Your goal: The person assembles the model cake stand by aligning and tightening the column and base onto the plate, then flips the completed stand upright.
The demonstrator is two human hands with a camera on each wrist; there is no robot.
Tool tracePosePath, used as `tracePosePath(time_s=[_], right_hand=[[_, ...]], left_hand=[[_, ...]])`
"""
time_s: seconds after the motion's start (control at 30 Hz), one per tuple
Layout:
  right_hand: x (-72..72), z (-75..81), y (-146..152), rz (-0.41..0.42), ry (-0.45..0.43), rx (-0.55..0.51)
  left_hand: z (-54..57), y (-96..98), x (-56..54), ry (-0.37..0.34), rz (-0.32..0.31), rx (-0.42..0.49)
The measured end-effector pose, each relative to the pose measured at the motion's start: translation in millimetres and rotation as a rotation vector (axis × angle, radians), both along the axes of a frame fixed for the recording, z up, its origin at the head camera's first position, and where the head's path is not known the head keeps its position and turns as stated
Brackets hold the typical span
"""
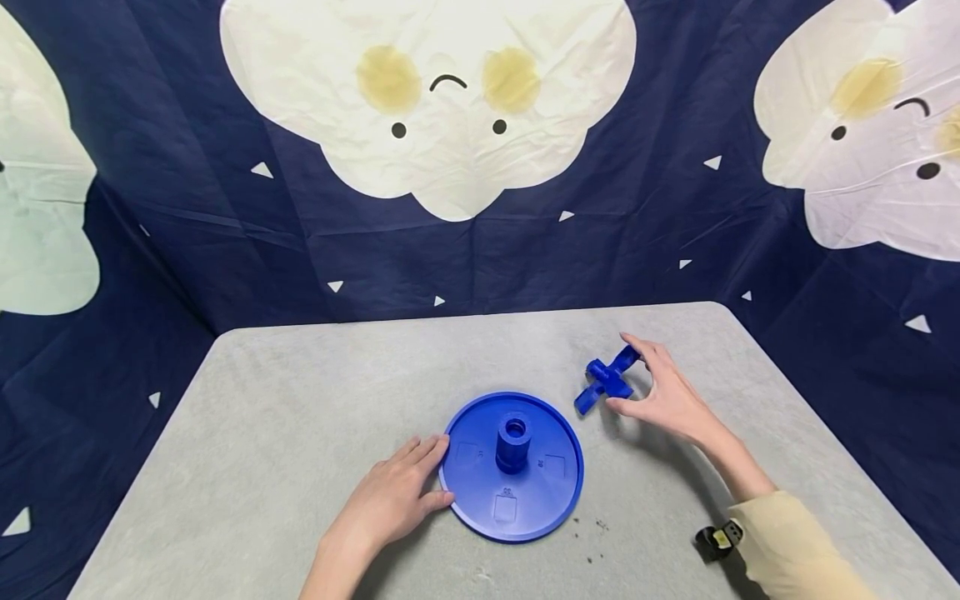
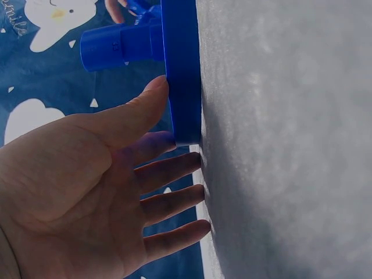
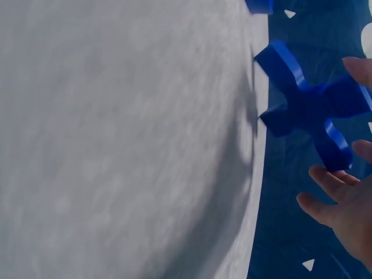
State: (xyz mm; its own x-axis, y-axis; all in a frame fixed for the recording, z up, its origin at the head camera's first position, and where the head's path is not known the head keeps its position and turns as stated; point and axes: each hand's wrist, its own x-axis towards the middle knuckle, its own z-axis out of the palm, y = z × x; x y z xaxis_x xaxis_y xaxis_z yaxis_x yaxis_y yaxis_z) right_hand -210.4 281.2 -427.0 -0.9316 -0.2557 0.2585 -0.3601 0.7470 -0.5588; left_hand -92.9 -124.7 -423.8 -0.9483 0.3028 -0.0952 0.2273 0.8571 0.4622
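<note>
A round blue plate (image 1: 480, 508) with a raised rim lies on the table, and a hollow blue post (image 1: 513, 450) stands upright at its middle. My left hand (image 1: 393, 492) touches the plate's left edge with thumb and index finger. In the left wrist view the fingers of that hand (image 2: 70, 174) are fairly straight, several tips at the tabletop. To the right and behind the plate, my right hand (image 1: 663, 396) holds a blue cross-shaped piece (image 1: 609, 379) by its arms, between thumb and fingers. That cross (image 3: 308, 107) is off the table in the right wrist view.
The grey table (image 1: 300, 400) has rounded far corners. A dark blue cloth (image 1: 225, 242) with white clouds hangs behind and at the sides. A small black device (image 1: 716, 542) sits by the right sleeve (image 1: 787, 542). Dark specks mark the tabletop right of the plate.
</note>
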Motion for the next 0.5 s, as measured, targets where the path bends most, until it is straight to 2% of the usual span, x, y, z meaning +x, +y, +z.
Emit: tracePosePath(time_s=[0.2,0.5], right_hand=[[3.8,7.0,-8.9,-0.005,0.001,-0.117],[13.1,19.0,-19.5,-0.019,0.059,-0.320]], left_hand=[[-0.3,0.2,0.0,0.008,-0.002,0.000],[0.6,0.4,-0.3,0.003,0.003,-0.003]])
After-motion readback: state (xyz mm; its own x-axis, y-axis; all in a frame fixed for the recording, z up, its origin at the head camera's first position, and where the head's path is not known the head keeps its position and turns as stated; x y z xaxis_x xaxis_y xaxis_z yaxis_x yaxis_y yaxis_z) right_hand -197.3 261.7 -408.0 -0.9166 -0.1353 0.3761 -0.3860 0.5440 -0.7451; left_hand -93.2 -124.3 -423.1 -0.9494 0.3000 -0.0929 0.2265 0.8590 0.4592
